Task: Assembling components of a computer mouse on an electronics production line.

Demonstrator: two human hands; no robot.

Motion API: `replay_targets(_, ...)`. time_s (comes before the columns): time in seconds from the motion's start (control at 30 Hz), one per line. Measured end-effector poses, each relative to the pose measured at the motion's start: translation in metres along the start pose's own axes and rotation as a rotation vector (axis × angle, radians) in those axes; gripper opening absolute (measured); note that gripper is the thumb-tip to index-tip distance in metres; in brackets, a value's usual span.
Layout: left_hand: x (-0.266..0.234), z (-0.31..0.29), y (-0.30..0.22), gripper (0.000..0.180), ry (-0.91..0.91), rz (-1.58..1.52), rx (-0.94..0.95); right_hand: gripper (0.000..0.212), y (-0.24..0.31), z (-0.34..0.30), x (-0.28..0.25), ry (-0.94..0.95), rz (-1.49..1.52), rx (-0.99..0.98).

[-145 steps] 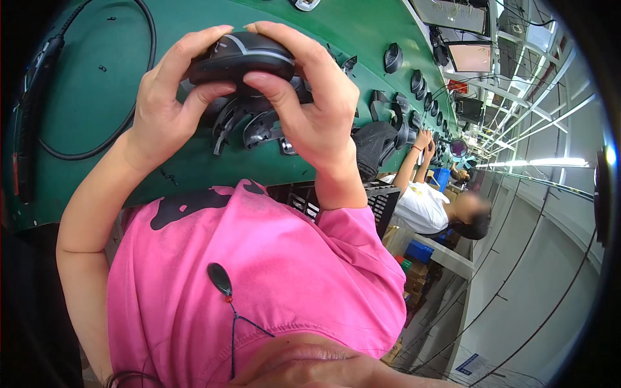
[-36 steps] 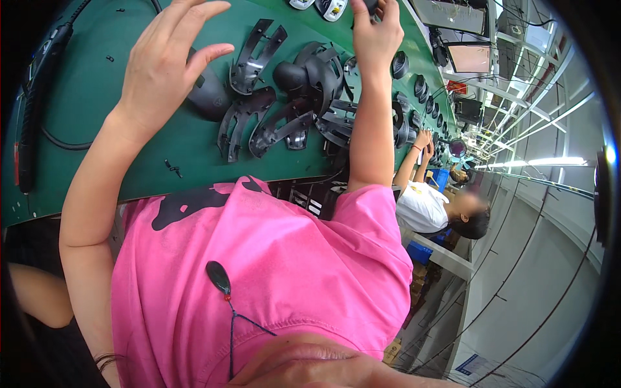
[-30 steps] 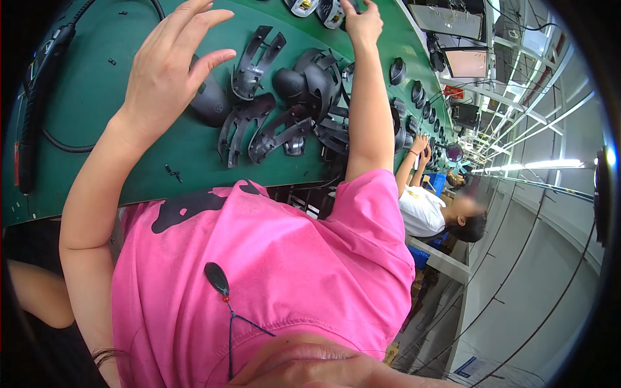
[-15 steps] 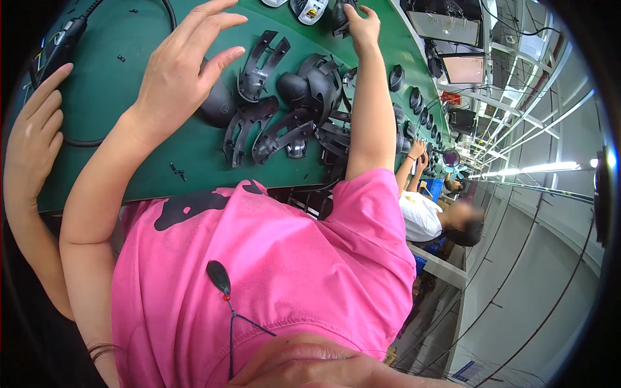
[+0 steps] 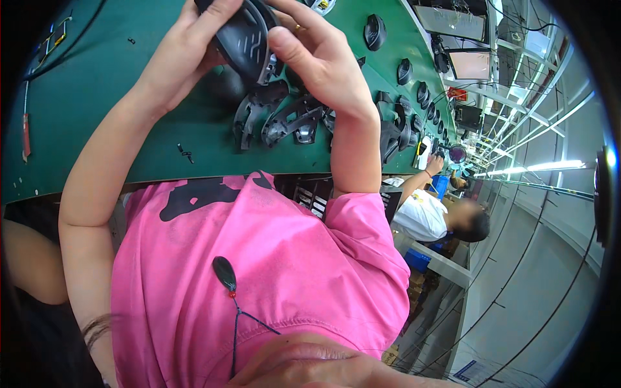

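Observation:
A black computer mouse (image 5: pixel 244 42) with a ribbed side is held up between my two hands over the green table. My left hand (image 5: pixel 184 55) grips its left side, thumb along the top edge and the other fingers partly hidden behind it. On the other side my right hand (image 5: pixel 326 64) is closed round the mouse, its thumb near the edge. Below my hands lie several loose black plastic shell parts (image 5: pixel 284 123), some curved and hollow. A rounded black cover (image 5: pixel 223 87) sits partly hidden under my left hand.
Small black pieces (image 5: pixel 185 153) lie near the table's front edge. A black cable (image 5: pixel 74 52) crosses the left corner, by a red strip (image 5: pixel 26 137). More black mice (image 5: pixel 375 32) line the table to the right, where a co-worker in a white shirt (image 5: pixel 420 216) sits.
My right hand has come back left with the black mouse, and my left hand, open before, has closed on it. At the left, another person's hand has left the table.

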State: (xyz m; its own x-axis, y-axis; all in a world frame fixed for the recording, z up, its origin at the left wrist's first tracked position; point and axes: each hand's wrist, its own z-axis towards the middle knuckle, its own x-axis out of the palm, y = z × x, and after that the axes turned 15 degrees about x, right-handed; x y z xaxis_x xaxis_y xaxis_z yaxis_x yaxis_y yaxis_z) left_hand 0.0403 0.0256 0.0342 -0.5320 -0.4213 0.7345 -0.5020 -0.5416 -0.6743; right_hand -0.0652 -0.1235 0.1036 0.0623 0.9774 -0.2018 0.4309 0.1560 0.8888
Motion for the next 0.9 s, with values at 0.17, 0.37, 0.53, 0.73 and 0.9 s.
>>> replay_targets(0.17, -0.003, 0.003, 0.003, 0.044, -0.087, -0.291, -0.162, 0.061, 0.005, -0.018, 0.016, -0.458, -0.611, -0.279)
replay_targets(0.37, 0.003, 0.002, 0.001, 0.052, -0.096, -0.441, -0.266, 0.069, -0.013, -0.021, 0.045, -0.624, -0.687, -0.558)
replay_targets(0.53, 0.007, -0.002, 0.004, 0.055, -0.068, -0.527, -0.285, 0.053, -0.022, -0.014, 0.058, -0.875, -0.794, -0.724)
replay_targets(0.73, 0.011, -0.002, 0.002, 0.052, 0.016, -0.470, -0.183, 0.052, -0.032, -0.002, 0.027, -0.799, -0.901, -0.967)
replay_targets(0.9, -0.011, 0.006, 0.000, 0.043, 0.104, -0.222, -0.172, 0.038, -0.039, -0.021, 0.021, -0.708, -0.924, -0.994)
